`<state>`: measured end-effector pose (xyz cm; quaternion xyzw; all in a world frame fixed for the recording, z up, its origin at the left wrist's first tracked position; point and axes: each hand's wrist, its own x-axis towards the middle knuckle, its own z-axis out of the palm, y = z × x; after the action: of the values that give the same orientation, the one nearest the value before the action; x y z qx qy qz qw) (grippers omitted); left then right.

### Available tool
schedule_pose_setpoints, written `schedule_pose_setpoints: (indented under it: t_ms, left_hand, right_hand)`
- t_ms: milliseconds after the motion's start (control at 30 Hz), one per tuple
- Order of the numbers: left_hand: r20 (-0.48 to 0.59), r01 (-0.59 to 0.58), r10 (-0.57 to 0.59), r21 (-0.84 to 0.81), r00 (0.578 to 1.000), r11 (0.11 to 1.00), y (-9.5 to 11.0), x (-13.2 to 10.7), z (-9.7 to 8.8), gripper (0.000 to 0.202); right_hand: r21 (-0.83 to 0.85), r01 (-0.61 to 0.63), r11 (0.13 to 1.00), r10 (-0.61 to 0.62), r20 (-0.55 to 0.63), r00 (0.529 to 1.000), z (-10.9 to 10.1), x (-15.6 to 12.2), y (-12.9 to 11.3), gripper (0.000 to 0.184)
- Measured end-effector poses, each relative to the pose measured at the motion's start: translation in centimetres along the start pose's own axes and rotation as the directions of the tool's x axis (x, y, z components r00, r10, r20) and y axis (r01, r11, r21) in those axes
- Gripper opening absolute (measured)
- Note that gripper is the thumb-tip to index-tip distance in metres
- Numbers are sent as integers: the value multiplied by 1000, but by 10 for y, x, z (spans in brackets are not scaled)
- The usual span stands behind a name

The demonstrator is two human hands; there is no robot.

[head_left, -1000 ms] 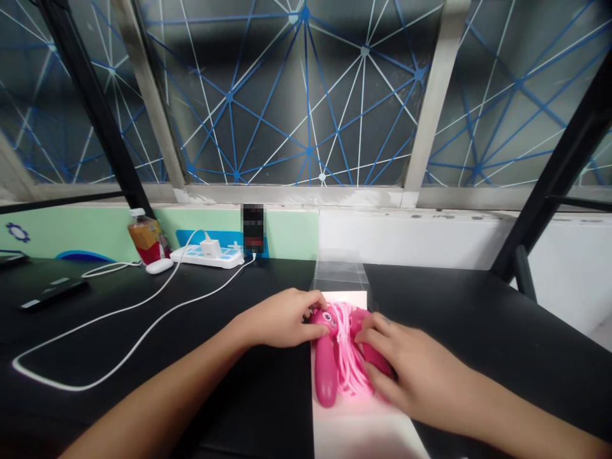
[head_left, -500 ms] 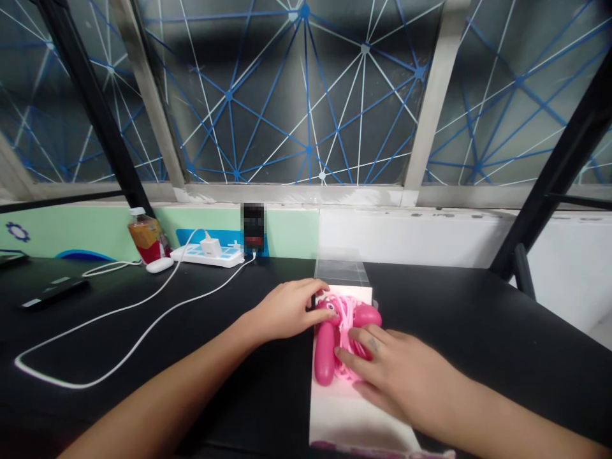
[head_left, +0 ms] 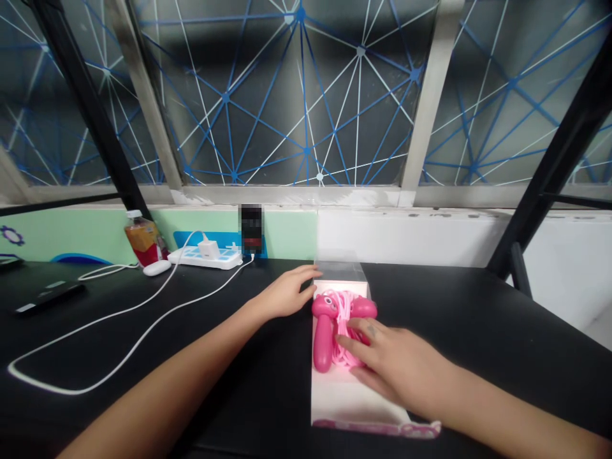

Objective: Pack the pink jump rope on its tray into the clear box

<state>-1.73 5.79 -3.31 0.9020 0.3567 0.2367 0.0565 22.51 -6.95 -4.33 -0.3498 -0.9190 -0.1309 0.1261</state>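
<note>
A pink jump rope [head_left: 342, 325] lies coiled on a white box [head_left: 335, 398] near the front edge of the black desk [head_left: 459, 319], with one pink handle [head_left: 322, 344] pointing toward the person and the other [head_left: 364, 309] lying crosswise at the far end of the coil. The rope looks light and soft, so the thin loops will probably slide and spill if lifted alone. The smooth, stiff handles look like the surest place to take hold, or the whole bundle could be gathered from beneath. The left hand [head_left: 287, 293] is open and relaxed, lying just beside the box on the desk with its fingertips near the box's far corner, not touching the rope. The right hand [head_left: 396, 363] is also open, its fingers [head_left: 354, 341] spread over the coil and the crosswise handle; it seems to be pressing lightly rather than gripping. Those fingers hide part of the coil and the second handle, so how the rope is bound there, if at all, cannot be made out. A clear plastic sleeve [head_left: 339, 271] stands at the box's far end, and its faint edges are hard to trace. A pink-printed strip [head_left: 377, 428] along the box's near end is too narrow to read.
</note>
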Motion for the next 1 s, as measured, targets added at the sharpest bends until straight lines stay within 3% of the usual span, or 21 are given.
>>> schedule_pose_setpoints:
  t_ms: [200, 433, 667, 1000]
  left_hand:
    - [-73, 27, -34, -88, 997, 996, 1, 1, -1, 24]
    - [-17, 77, -82, -193, 997, 978, 2, -3, -5, 22]
    - [-3, 31, -32, -178, 999, 983, 16, -11, -9, 26]
    - [20, -32, 36, -155, 999, 987, 29, -16, -12, 25]
  right_hand:
    - [14, 58, 998, -58, -5, 998, -1, -2, 0, 37]
    - [40, 22, 999, -22, 2, 1000, 2, -2, 2, 37]
    - [27, -35, 999, 36, -36, 999, 8, 0, 10, 38]
    - [-103, 3, 995, -17, -135, 991, 9, 5, 9, 41]
